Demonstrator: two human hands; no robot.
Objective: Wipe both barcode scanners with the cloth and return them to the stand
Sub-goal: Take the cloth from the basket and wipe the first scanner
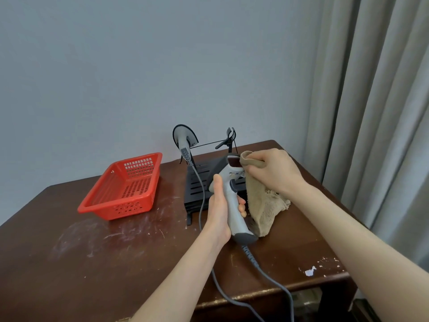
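One dark brown wooden table [92,263] fills the lower part of the view, its top scuffed with pale scratches and smears and chipped to white near the right front edge. Behind it rises a plain pale grey-blue wall [139,66], and a grey curtain [376,101] hangs in folds along the right side. On the left of the table sits a red perforated plastic basket [105,180], well apart from the hands. Near the back edge stands a black stand [199,180] with a slotted base and a thin crossbar. The docked scanner [183,138], grey with a dark hood, hangs in the stand's left cradle, and its grey cable [202,194] trails down across the base toward the front. A forked black cradle [228,138] sits at the right end of the bar. In front of the stand, above the table, the left hand [218,210] wraps round the handle of the held scanner [232,205], thumb laid up along its back and fingers curled round the far side. This scanner is light grey with a dark grey trigger and base, a dark red window at its head, and a coiled grey lead [262,270] running off the table's front edge. The right hand [271,170] pinches a bunched tan cloth [260,210] against the scanner's head, just beside the window, while the rest of the frayed cloth hangs down to the right of the handle.
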